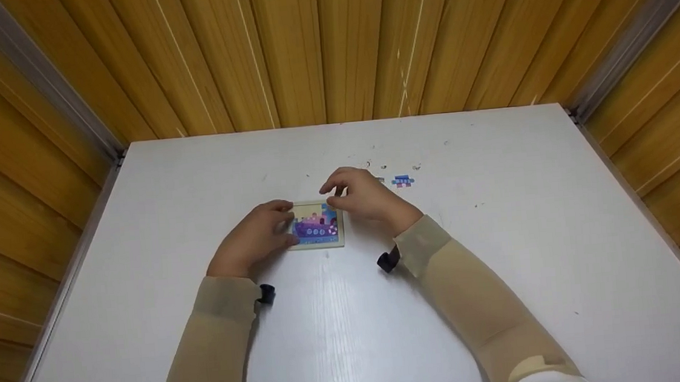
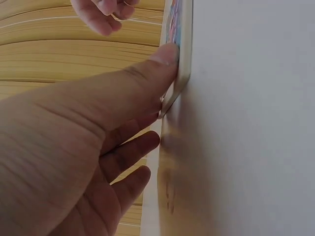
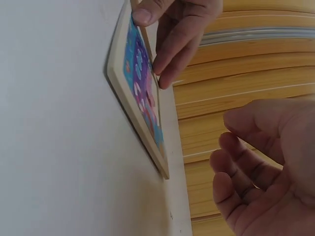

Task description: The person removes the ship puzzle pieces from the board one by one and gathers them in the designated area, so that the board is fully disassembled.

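Observation:
A small jigsaw puzzle [image 1: 316, 224] in a pale wooden frame [image 3: 133, 115] lies flat on the white table, showing a purple and pink ship on blue water. Its upper part is bare, cream-coloured board. My left hand [image 1: 257, 237] holds the frame's left side, thumb on the near left corner and fingers toward the far edge. Over the far right corner hovers my right hand [image 1: 364, 194], fingers loosely bent, nothing between them in the right wrist view. Right of that hand lies a loose blue and pink puzzle piece [image 1: 402, 181].
Another piece [image 1: 380, 180] peeks out from behind the right hand, mostly hidden. Small dark marks [image 1: 383, 167] dot the white table [image 1: 502, 251] beyond the hands. Yellow wooden-slat walls [image 1: 292, 49] stand behind and at both sides.

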A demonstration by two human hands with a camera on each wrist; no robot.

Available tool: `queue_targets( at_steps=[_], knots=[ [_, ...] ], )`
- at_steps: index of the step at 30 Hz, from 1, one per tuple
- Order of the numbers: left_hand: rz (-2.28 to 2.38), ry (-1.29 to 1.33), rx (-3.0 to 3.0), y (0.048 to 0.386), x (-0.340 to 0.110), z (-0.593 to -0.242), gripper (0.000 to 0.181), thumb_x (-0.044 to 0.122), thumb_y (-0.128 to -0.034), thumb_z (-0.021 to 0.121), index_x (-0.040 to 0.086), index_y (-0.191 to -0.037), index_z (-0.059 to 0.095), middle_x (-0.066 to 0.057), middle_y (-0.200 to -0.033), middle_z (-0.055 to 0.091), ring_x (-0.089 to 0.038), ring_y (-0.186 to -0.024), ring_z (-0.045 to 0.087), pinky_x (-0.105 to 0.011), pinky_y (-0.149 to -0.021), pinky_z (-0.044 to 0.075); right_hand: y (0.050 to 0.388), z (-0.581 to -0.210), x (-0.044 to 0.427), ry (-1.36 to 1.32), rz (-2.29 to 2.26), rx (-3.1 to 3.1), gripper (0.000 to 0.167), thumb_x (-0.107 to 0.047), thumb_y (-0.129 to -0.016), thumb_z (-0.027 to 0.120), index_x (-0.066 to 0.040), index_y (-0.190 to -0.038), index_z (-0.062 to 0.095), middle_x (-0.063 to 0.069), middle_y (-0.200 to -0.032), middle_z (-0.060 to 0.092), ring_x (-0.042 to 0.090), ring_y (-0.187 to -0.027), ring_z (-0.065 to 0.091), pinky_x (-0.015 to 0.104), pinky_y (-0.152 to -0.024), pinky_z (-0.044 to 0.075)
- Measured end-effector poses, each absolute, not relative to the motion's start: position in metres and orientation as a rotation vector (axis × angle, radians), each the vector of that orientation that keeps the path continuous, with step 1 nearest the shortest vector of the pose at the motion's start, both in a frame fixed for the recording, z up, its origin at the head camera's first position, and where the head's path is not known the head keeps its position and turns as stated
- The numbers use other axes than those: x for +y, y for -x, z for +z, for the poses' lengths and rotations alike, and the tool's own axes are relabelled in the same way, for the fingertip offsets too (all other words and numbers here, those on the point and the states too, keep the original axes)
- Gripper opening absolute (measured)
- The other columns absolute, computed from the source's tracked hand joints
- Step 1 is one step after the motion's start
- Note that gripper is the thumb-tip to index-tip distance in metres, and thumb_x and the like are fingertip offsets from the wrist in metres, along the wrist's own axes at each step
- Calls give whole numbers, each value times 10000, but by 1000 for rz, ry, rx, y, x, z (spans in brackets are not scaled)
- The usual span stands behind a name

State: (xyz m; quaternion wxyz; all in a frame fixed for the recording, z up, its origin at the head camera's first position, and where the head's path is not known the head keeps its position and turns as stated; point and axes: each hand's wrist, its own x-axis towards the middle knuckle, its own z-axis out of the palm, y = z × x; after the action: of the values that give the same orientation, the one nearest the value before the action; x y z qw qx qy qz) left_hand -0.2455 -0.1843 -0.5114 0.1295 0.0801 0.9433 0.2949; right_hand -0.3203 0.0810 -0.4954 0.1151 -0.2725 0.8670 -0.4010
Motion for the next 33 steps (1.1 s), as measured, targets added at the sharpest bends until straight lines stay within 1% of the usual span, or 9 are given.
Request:
queue_targets(
  at_steps=[5,7,11,16,24,29,33],
  knots=[
    [821,-305,2759,247,-185,-509,503,199,-1019,858,23,-1476,742,-100,-1744,544,-378,-1681,448,-566,-1402,357,319,-504,76,785,-1105,2542,259,-93,-1072,703,-51,-1295,828,80,-1370,743,289,-1225,687,466,-1098,589],
    [811,-342,2764,247,-186,-508,496,191,-1020,854,-3,-1462,742,-110,-1728,561,-382,-1670,464,-554,-1397,370,319,-507,75,817,-1073,2544,268,-66,-1060,700,-43,-1292,831,83,-1376,745,291,-1260,693,472,-1145,588],
    [816,-357,2761,246,-186,-507,475,173,-1021,849,-23,-1442,749,-99,-1711,585,-376,-1659,483,-543,-1389,387,320,-512,72,898,-994,2548,281,-36,-1035,720,-22,-1291,835,105,-1375,762,306,-1353,691,473,-1239,549],
    [787,-376,2775,245,-183,-505,433,162,-1023,846,-14,-1411,772,-95,-1696,608,-371,-1640,513,-543,-1377,407,320,-515,70,920,-881,2581,279,-53,-1050,729,-17,-1306,835,117,-1407,754,327,-1426,649,480,-1316,479],
    [764,-384,2781,244,-181,-505,449,140,-1027,842,13,-1450,757,-96,-1673,635,-366,-1630,530,-545,-1372,412,320,-515,70,944,-811,2585,271,-71,-1070,729,-55,-1315,844,111,-1423,720,325,-1437,611,489,-1341,442],
    [778,-363,2778,245,-183,-507,509,152,-1032,836,11,-1505,714,-85,-1723,583,-358,-1665,482,-540,-1392,382,319,-516,70,937,-813,2585,246,-89,-1077,742,-88,-1293,861,84,-1408,717,304,-1431,603,488,-1342,441],
    [779,-346,2783,246,-185,-510,553,182,-1027,849,33,-1537,694,-81,-1740,564,-357,-1676,465,-540,-1395,374,318,-516,70,951,-815,2593,220,-86,-1077,743,-91,-1253,876,88,-1396,714,308,-1420,602,490,-1328,452]
  ],
)
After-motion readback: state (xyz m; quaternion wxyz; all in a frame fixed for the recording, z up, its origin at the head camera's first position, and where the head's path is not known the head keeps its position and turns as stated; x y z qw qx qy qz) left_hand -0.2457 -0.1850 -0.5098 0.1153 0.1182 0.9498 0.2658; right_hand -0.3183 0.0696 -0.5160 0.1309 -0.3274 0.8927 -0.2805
